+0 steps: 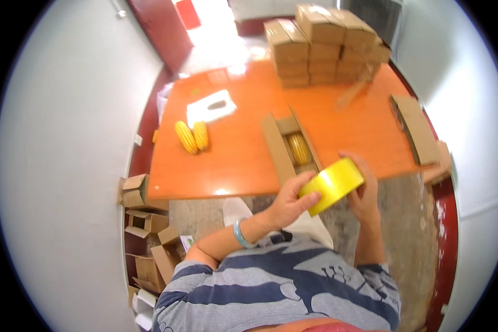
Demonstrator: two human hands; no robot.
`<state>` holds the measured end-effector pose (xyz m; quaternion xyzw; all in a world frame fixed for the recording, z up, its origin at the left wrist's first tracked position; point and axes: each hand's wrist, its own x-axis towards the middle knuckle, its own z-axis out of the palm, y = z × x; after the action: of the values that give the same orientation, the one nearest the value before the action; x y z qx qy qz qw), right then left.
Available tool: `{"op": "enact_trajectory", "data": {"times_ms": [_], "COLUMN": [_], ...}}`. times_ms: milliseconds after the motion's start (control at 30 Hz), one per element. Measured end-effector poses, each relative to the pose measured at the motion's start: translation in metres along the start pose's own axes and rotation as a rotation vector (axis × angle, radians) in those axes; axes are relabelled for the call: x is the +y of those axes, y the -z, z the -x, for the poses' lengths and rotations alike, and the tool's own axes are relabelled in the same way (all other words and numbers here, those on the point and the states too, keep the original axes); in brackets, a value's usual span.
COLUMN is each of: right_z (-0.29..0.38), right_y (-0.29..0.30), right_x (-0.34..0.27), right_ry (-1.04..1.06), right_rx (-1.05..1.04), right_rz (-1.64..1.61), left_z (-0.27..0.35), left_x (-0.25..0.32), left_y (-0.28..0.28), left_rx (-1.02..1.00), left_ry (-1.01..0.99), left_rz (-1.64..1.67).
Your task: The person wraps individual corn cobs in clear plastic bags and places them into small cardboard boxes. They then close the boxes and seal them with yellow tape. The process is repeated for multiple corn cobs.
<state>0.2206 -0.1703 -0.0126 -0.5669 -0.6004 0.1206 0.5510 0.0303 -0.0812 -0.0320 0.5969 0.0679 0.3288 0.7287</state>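
Observation:
A wide roll of yellow packing tape [333,185] is held between my two hands, above the table's front edge. My left hand [291,199], with a pale bangle on its wrist, grips the roll's left end, thumb on the tape. At the roll's right end is my right hand [364,189], its fingers partly hidden behind the tape. Just beyond them an open, long cardboard box [274,143] lies on the orange table [232,166], with a yellow corn cob [299,148] inside. The hands and tape hide the box's near end.
Two corn cobs [186,137] lie at the left beside a white sheet [211,108] bearing a dark object. Stacked cardboard boxes [323,54] stand at the far right. A flat cardboard piece [417,128] rests near the right edge. Open cartons [147,265] are on the floor, lower left.

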Motion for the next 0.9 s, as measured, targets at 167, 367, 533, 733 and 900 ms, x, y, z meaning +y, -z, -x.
{"op": "enact_trajectory", "data": {"times_ms": [167, 367, 533, 733, 900], "right_z": [-0.01, -0.014, -0.015, -0.012, -0.004], "right_y": [-0.007, -0.008, 0.012, 0.101, 0.129], "right_x": [-0.009, -0.001, 0.067, 0.21, 0.278], "right_ry": [0.02, -0.149, -0.318, -0.597, -0.541], "right_rx": [-0.025, -0.079, 0.184, 0.389, 0.585], "right_rz": [0.056, -0.245, -0.32, 0.009, 0.328], "left_z": [0.004, 0.011, 0.006, 0.026, 0.017], "left_x": [-0.018, -0.017, -0.001, -0.013, -0.02], "left_y": [0.011, 0.024, 0.013, 0.079, 0.122], "left_rx": [0.014, -0.19, -0.016, 0.427, 0.591], "left_ry": [0.08, 0.11, -0.137, -0.055, 0.006], "left_rz": [0.122, 0.033, -0.232, -0.276, -0.885]}}
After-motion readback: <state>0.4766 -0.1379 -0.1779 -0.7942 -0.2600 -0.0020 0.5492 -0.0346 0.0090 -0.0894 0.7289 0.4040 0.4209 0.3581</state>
